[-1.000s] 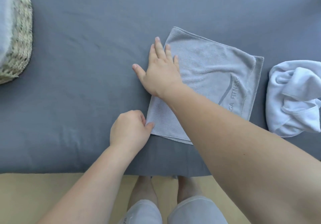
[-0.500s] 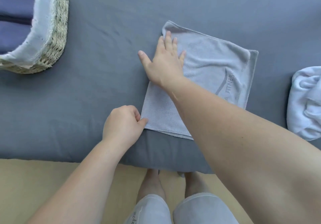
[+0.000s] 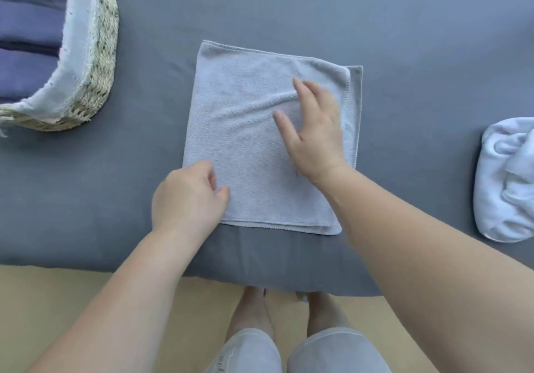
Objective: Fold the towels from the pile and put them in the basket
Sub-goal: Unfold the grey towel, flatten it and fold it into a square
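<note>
A folded light grey towel (image 3: pixel 245 118) lies flat on the grey bed (image 3: pixel 289 11) in the middle of the view. My left hand (image 3: pixel 187 196) sits at the towel's near left corner with curled fingers, thumb on the cloth. My right hand (image 3: pixel 312 129) lies flat on the towel's right half, fingers straight and spread, slightly blurred. A woven basket (image 3: pixel 98 63) with a white liner stands at the far left and holds folded blue and purple towels (image 3: pixel 26 40). A crumpled white towel (image 3: pixel 508 179) lies at the right edge.
The bed's near edge runs across the lower part of the view, with a tan floor (image 3: pixel 57 300) below it. My legs and feet (image 3: pixel 277 314) stand close against the bed.
My right hand has slid from the towel's left edge across to its right half. The towel now lies smoother and squarer. The view has shifted, showing more of the basket.
</note>
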